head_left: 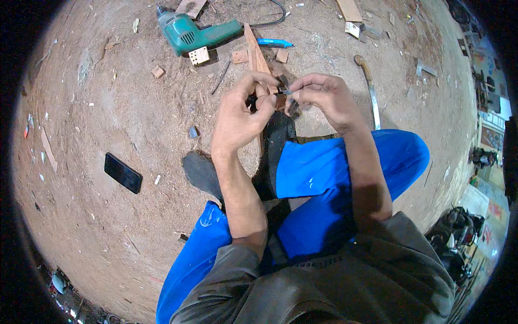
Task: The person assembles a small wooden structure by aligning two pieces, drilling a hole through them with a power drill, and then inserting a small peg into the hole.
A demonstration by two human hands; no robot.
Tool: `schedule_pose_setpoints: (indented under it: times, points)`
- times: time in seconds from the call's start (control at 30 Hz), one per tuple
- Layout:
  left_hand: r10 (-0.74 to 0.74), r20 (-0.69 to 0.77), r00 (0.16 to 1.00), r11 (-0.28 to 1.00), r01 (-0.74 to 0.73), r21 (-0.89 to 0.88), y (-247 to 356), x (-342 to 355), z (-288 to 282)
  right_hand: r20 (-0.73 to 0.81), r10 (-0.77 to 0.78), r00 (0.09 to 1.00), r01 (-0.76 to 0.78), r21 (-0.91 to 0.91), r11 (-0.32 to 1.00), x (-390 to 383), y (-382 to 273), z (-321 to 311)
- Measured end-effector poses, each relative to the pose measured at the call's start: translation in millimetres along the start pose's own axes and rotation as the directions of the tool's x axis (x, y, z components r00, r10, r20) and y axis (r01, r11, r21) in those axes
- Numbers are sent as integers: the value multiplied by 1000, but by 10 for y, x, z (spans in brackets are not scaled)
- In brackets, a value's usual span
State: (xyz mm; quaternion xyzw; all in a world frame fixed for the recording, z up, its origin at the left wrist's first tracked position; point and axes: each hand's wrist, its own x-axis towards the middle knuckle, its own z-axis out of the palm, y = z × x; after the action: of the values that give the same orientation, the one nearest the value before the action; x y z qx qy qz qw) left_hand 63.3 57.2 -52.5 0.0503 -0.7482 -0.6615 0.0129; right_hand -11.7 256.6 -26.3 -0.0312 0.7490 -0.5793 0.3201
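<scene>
So, two hands [243, 116] [327, 102], one wooden wedge [256, 54]

A dusty brown floor [91, 210], littered with pale scraps [157, 179], spreads toward dark clutter [456, 233] at the right.

A rough workshop: the dusty floor [162, 108] is strewn with chips [157, 179] and wood offcuts [349, 11], a corded drill [189, 33] and a wooden-handled blade [373, 102] lie about, and dark gear [458, 235] crowds the right edge of the view.
</scene>
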Motion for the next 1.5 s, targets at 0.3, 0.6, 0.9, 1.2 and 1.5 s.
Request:
schedule_pose_setpoints:
  times: [0.3,0.6,0.9,1.2,1.5]
  points:
    - [22,19,1000,963,-16,-268,-146,-4,-62,23,-68,997,67,43,997,13,91,59]
    - [-65,192,979,912,137,-387,-191,-52,-202,15,-37,999,36,52,998,-70,-23,127]
    - [-92,21,996,931,93,-354,-125,34,-96,105,-45,993,36,92,995,-84,-25,105]
    - [-146,-30,989,924,126,-362,-350,39,-85,202,-109,973,66,205,976,-163,14,111]
    - [-25,108,994,990,40,-135,-457,-15,-171,128,-195,972,220,-228,948,-330,297,245]
